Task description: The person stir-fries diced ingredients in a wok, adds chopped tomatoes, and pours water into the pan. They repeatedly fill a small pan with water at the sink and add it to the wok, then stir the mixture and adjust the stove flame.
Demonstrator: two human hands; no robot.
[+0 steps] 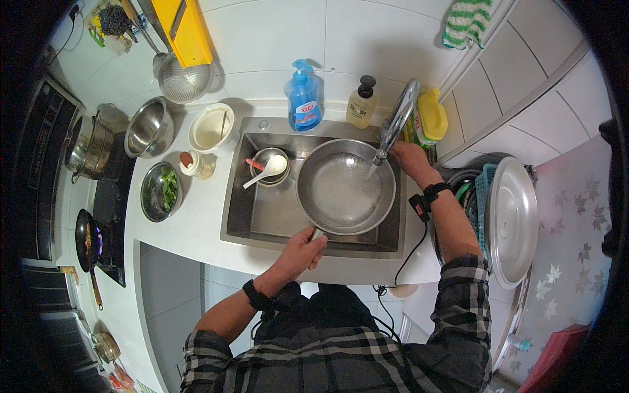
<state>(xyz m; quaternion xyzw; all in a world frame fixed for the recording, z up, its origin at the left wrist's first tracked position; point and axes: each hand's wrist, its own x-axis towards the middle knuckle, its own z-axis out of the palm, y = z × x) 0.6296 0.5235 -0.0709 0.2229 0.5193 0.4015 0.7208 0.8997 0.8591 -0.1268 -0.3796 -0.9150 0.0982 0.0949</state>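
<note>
My left hand point(300, 249) grips the handle point(318, 233) of a wide stainless-steel pan point(339, 191) held over the sink point(265, 216). Water runs into it from the curved chrome faucet point(404, 105), and a shallow layer of clear water covers its bottom. Beside the base of that faucet is my right hand point(410, 159); the spout hides its fingertips, so its grip does not show. At the sink's left back sits a small metal bowl point(284, 181) with a white spoon point(268, 170) and a red-handled utensil point(254, 164) in it.
Behind the sink stand a blue pump bottle point(304, 100), a black-topped bottle point(362, 104) and a yellow-capped container point(432, 118). Leafy greens point(168, 189) in a metal bowl, a jar point(198, 165) and a white tub point(214, 130) line the left counter. A wok point(87, 240) sits over a lit burner.
</note>
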